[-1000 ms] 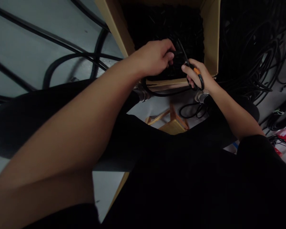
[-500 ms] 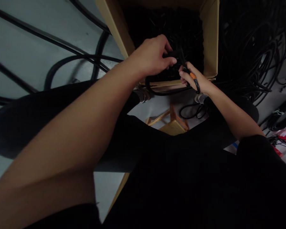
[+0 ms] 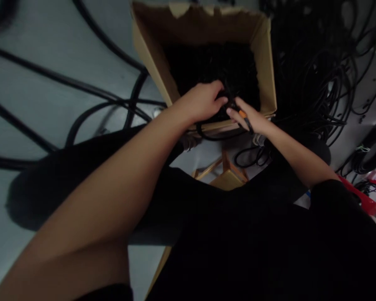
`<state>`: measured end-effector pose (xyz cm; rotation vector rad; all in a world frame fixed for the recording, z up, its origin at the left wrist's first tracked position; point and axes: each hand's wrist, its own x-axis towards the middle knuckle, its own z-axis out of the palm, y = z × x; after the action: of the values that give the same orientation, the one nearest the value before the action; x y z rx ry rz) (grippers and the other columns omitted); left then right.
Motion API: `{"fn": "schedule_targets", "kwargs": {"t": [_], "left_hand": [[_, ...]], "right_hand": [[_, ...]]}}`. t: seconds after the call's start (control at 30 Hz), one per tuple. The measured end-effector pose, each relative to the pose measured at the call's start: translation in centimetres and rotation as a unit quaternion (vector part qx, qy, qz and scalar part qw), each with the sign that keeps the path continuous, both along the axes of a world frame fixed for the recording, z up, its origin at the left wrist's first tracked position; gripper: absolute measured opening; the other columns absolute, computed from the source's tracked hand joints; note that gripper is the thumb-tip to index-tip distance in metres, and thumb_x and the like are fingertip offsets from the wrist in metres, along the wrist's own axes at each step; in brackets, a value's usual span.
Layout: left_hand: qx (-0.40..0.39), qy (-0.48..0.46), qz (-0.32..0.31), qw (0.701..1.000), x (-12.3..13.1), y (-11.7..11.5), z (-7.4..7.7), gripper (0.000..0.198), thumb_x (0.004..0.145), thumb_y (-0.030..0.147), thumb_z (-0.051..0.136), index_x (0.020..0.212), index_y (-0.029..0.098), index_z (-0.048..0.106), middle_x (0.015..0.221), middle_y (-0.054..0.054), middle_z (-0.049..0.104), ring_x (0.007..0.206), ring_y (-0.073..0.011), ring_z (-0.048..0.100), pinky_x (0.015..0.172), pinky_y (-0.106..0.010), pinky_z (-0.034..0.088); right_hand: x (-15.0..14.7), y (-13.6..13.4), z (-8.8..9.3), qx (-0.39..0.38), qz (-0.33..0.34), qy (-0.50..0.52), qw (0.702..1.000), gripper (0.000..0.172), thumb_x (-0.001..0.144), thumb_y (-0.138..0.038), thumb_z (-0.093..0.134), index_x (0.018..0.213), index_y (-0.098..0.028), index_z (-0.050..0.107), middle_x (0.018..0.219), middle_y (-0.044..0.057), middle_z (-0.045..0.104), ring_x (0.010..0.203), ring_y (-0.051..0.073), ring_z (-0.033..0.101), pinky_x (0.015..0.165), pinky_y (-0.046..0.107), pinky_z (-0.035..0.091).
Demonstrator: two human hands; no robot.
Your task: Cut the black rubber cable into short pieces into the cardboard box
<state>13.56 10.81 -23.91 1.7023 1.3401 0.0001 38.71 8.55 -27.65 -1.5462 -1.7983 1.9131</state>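
Over the front of an open cardboard box (image 3: 265, 69), my two hands are close together. My left hand (image 3: 203, 100) is closed, thumb and fingers pinching a black cable (image 3: 203, 133) that loops down in front of the box. My right hand (image 3: 252, 117) is wrapped round cutting pliers (image 3: 242, 114) with black and orange handles. Their jaws point toward the cable by my left fingertips; darkness hides whether they touch it. Beneath the hands, the box holds a heap of small black pieces (image 3: 213, 60), too dark to make out singly.
Thick black cables (image 3: 50, 75) run across the grey floor on the left. A large tangle of cable coils (image 3: 319, 96) lies right of the box. Between my legs stands a small wooden stool (image 3: 228, 179). Something red (image 3: 362, 196) is at the right edge.
The view has tilted, so the box and both hands sit lower in the picture. My hands have come closer together, and the right hand with the pliers has moved nearer my left fingertips.
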Motion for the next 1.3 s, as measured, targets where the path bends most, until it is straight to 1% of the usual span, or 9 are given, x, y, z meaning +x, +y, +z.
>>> {"fn": "schedule_targets", "kwargs": {"t": [0.17,0.33,0.5,0.73,0.83,0.9,1.03,1.17,1.3], "left_hand": [[0.004,0.114,-0.073,0.991,2.5,1.5,-0.7,0.044,0.124,0.032,0.052,0.157,0.015,0.076,0.139,-0.024,0.095,0.139,-0.0450,0.093,0.112,-0.046,0.072],[0.025,0.126,-0.141,0.982,5.3,3.5,0.3,0.046,0.128,0.029,0.046,0.157,0.010,0.076,0.149,-0.035,0.092,0.145,-0.0492,0.092,0.112,-0.049,0.072],[0.033,0.074,-0.131,0.988,5.9,1.6,0.6,0.038,0.127,0.027,0.050,0.150,0.012,0.078,0.153,-0.038,0.089,0.149,-0.0505,0.090,0.116,-0.051,0.070],[0.028,-0.077,-0.013,0.997,3.5,-2.7,0.4,0.010,0.122,0.025,0.066,0.116,0.026,0.073,0.139,-0.023,0.095,0.146,-0.0425,0.090,0.122,-0.046,0.064],[0.037,-0.114,0.078,0.990,2.0,-4.5,0.5,0.019,0.118,0.023,0.068,0.100,0.029,0.064,0.113,-0.016,0.092,0.129,-0.0393,0.092,0.114,-0.044,0.065],[0.036,-0.141,0.144,0.979,1.1,-5.9,0.3,0.029,0.118,0.023,0.068,0.091,0.030,0.058,0.088,-0.008,0.081,0.105,-0.0343,0.089,0.101,-0.040,0.064],[0.017,-0.223,0.261,0.939,0.7,-8.5,-1.0,0.031,0.119,0.037,0.069,0.091,0.027,0.063,0.073,0.002,0.065,0.066,-0.0221,0.066,0.073,-0.033,0.055],[0.015,-0.295,0.375,0.878,1.9,-10.8,-2.3,0.040,0.115,0.060,0.078,0.099,0.024,0.069,0.078,0.003,0.064,0.065,-0.0165,0.061,0.067,-0.026,0.050],[0.006,-0.335,0.443,0.831,3.1,-13.6,-3.4,0.052,0.109,0.072,0.084,0.100,0.022,0.071,0.077,0.004,0.062,0.065,-0.0142,0.060,0.067,-0.024,0.050]], "right_hand": [[0.3,0.6,-0.1,0.028,-0.001,-0.034,0.999,0.058,0.116,-0.075,0.089,0.119,-0.025,0.059,0.101,-0.004,0.068,0.096,0.018,0.068,0.087,0.030,0.059],[0.5,0.5,1.5,0.020,-0.110,-0.069,0.991,0.046,0.118,-0.050,0.093,0.107,-0.027,0.055,0.085,-0.009,0.065,0.080,0.013,0.065,0.072,0.023,0.050],[0.2,-3.3,3.6,-0.017,-0.202,-0.010,0.979,0.038,0.113,-0.033,0.100,0.113,-0.024,0.064,0.087,-0.008,0.069,0.078,0.013,0.073,0.064,0.021,0.055],[-1.4,-8.3,5.3,-0.048,-0.311,0.030,0.949,0.036,0.113,-0.036,0.101,0.107,-0.022,0.068,0.077,-0.005,0.075,0.066,0.014,0.074,0.061,0.020,0.058],[-2.0,-9.1,6.0,-0.034,-0.314,0.046,0.948,0.045,0.109,-0.040,0.106,0.103,-0.024,0.064,0.074,-0.004,0.073,0.064,0.015,0.074,0.061,0.021,0.061],[-2.2,-9.5,6.3,-0.029,-0.309,0.057,0.949,0.046,0.108,-0.039,0.105,0.102,-0.024,0.063,0.073,-0.005,0.072,0.062,0.015,0.073,0.060,0.021,0.060],[-2.1,-11.0,5.6,-0.030,-0.292,0.074,0.953,0.032,0.111,-0.035,0.097,0.109,-0.024,0.067,0.076,-0.004,0.074,0.065,0.016,0.076,0.061,0.020,0.059],[-1.9,-13.8,4.0,-0.026,-0.293,0.070,0.953,0.022,0.116,-0.025,0.086,0.108,-0.024,0.066,0.074,-0.006,0.071,0.063,0.013,0.072,0.062,0.018,0.057],[-1.7,-16.4,3.3,-0.024,-0.291,0.065,0.954,0.026,0.115,-0.022,0.088,0.106,-0.024,0.064,0.073,-0.006,0.071,0.064,0.013,0.072,0.061,0.017,0.055]]}}
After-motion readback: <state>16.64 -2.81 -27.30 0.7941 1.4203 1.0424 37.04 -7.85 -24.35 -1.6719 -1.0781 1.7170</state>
